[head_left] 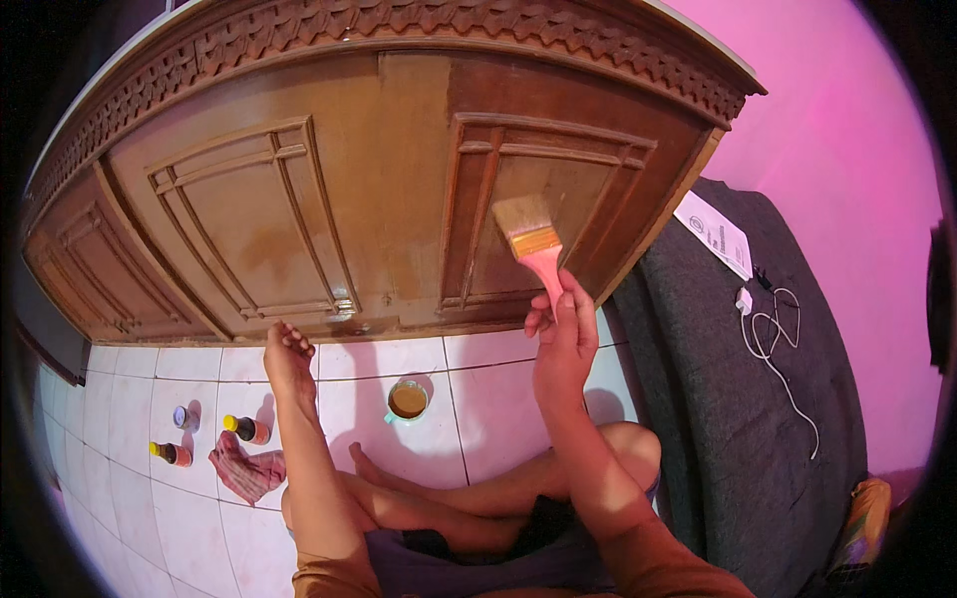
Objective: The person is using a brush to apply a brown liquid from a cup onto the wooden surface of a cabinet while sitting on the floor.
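Note:
My right hand [566, 334] grips the pink handle of a wide flat paintbrush [539, 257]. Its pale bristles point up against the right-hand framed panel of a brown carved wooden cabinet [399, 189]; whether they touch the wood I cannot tell. My left hand [289, 357] is loosely closed by the cabinet's lower edge, with nothing visible in its curled fingers. Between my arms, a pale green cup [390, 418] of brown liquid stands on the tiles. The wood near the middle looks lighter and partly wet, while the right panel's surround is darker and redder.
Left of my left forearm are two dark bottles with yellow caps [231, 423], a small round container [182, 417] and a crumpled reddish cloth [246, 472]. A dark grey cushioned seat [718, 399] borders my right side, bearing a white cable [768, 349] and a white booklet [716, 235].

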The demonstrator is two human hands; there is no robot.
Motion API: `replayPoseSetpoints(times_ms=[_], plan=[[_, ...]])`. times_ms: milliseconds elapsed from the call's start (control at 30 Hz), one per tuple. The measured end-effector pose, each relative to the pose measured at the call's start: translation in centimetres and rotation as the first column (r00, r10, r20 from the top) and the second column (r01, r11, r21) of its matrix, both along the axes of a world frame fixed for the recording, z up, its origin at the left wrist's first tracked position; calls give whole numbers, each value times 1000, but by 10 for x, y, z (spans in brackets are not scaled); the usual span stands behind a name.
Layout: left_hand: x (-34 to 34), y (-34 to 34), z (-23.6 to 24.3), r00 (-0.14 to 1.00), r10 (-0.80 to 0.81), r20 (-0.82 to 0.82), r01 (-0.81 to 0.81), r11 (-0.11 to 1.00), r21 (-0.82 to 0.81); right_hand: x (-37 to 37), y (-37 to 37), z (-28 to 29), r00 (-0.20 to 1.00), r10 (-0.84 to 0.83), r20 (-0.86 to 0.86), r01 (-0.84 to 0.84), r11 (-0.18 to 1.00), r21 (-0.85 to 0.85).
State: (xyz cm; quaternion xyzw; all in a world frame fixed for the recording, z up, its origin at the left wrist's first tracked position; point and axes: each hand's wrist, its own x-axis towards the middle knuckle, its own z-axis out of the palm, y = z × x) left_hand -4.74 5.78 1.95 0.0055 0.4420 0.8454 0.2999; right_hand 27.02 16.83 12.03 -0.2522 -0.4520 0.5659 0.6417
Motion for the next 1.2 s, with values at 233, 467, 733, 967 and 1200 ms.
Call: replayPoseSetpoints(times_ms=[233, 467, 733, 967, 1200], plan=[[-3, -3, -4, 998, -62, -26, 62, 998, 5, -29, 15, 26, 987, -163, 8, 163, 986, 47], [5, 5, -2, 999, -38, -29, 38, 999, 3, -48, 26, 27, 976, -212, -59, 216, 974, 71], [5, 4, -1, 999, -50, -10, 50, 998, -26, -47, 15, 16, 973, -227, 36, 227, 974, 23], [11, 8, 1, 997, -73, -19, 73, 997, -15, -53, 27, 8, 955, -277, 101, 273, 960, 52], [14, 8, 0, 996, -79, -32, 78, 997, -30, -51, 17, 25, 971, -236, 17, 234, 968, 89]])
